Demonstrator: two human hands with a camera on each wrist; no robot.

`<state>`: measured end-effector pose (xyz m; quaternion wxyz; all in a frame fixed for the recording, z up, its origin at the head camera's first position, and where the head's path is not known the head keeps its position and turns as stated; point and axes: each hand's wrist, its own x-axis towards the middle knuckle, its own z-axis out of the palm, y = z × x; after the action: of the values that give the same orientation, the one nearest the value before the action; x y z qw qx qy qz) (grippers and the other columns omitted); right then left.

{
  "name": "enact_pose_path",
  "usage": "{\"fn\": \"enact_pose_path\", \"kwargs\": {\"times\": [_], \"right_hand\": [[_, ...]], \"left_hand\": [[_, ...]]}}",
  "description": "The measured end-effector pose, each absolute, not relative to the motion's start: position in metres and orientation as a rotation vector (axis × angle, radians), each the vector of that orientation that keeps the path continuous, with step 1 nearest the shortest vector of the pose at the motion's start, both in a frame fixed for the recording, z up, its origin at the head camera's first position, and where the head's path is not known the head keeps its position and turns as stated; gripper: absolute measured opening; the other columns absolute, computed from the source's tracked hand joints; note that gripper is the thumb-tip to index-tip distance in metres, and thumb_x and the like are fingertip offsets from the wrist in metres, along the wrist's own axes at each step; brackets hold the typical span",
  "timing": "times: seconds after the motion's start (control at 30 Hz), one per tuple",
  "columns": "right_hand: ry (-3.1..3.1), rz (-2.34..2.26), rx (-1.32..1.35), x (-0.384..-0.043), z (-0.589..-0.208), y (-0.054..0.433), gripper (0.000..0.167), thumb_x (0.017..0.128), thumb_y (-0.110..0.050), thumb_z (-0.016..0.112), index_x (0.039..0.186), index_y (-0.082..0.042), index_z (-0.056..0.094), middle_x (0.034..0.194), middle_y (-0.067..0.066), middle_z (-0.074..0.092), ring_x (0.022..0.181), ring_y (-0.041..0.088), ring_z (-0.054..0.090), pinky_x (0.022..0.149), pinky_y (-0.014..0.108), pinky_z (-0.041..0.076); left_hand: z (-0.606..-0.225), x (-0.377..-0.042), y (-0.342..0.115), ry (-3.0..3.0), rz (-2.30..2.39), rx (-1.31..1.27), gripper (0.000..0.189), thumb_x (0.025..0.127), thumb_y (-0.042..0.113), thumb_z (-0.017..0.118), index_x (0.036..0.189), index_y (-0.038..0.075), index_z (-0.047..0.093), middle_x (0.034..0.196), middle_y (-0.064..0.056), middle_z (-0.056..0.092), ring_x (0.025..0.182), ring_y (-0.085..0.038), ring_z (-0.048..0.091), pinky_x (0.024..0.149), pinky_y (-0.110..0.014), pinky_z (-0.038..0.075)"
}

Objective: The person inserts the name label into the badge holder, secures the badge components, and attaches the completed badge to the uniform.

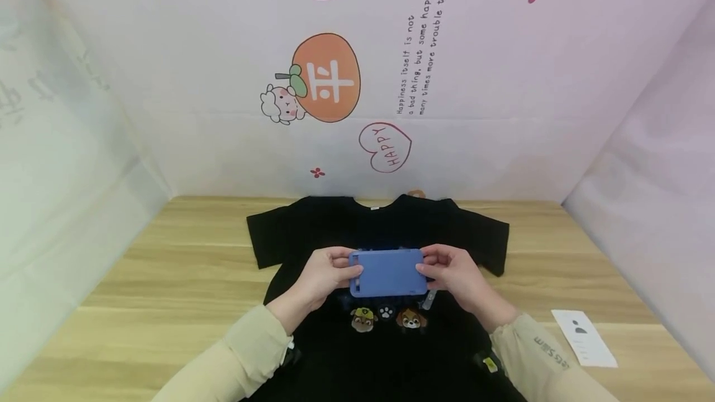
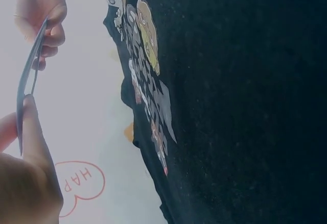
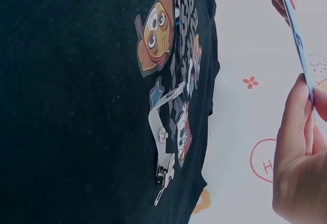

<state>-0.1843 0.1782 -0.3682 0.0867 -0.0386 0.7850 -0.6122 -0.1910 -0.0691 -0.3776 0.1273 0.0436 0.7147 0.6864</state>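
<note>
Both hands hold up a flat blue card holder [image 1: 390, 273] above a black T-shirt [image 1: 313, 222]. My left hand [image 1: 326, 275] pinches its left end, beside the cut-out slots, between thumb and fingers. At the opposite end, my right hand [image 1: 455, 275] pinches the edge the same way. Both wrist views show the holder [image 2: 25, 81] edge-on and thin. Below it on the shirt lies a badge strap clip [image 3: 162, 137], with a clear strap, a snap and a metal clip, by the printed cartoon dogs [image 3: 157, 30].
A white card [image 1: 584, 338] with a person icon lies on the wooden table [image 1: 167, 278] to the right. The shirt spreads across the middle. A white printed cloth [image 1: 475, 79] hangs behind, with more white cloth at both sides.
</note>
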Motion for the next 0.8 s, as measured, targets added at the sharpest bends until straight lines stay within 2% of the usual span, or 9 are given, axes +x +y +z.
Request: {"fn": "enact_pose_path", "kwargs": {"times": [0.27,0.5,0.8], "right_hand": [[2.339,-1.846,-0.137,-0.184,-0.3742,0.1806,0.033,0.089,-0.009,0.065,0.115,0.009,0.055,0.088,0.005,0.058,0.078,0.013,0.06,0.071,0.036,0.058],[2.345,-1.83,-0.125,-0.185,-0.3729,0.1818,0.031,0.091,-0.003,0.059,0.118,0.011,0.053,0.089,0.006,0.057,0.08,0.015,0.059,0.074,0.04,0.058],[2.351,-1.819,-0.13,-0.1827,-0.3707,0.182,0.033,0.092,-0.004,0.059,0.12,0.011,0.052,0.089,0.006,0.056,0.078,0.014,0.058,0.071,0.035,0.058]], "left_hand": [[-0.38,-0.19,-0.0687,2.054,2.029,0.061,0.024,0.085,0.0,0.068,0.107,-0.007,0.062,0.084,-0.009,0.072,0.063,-0.009,0.064,0.064,-0.026,0.057],[-0.381,-0.1917,-0.0677,2.023,2.034,0.034,0.023,0.085,0.001,0.068,0.106,-0.005,0.061,0.088,-0.01,0.072,0.068,-0.01,0.066,0.062,-0.023,0.056],[-0.3823,-0.1903,-0.0702,1.988,2.017,0.078,0.023,0.09,0.002,0.062,0.111,-0.006,0.058,0.081,-0.001,0.069,0.066,-0.008,0.065,0.066,-0.024,0.057]]}}
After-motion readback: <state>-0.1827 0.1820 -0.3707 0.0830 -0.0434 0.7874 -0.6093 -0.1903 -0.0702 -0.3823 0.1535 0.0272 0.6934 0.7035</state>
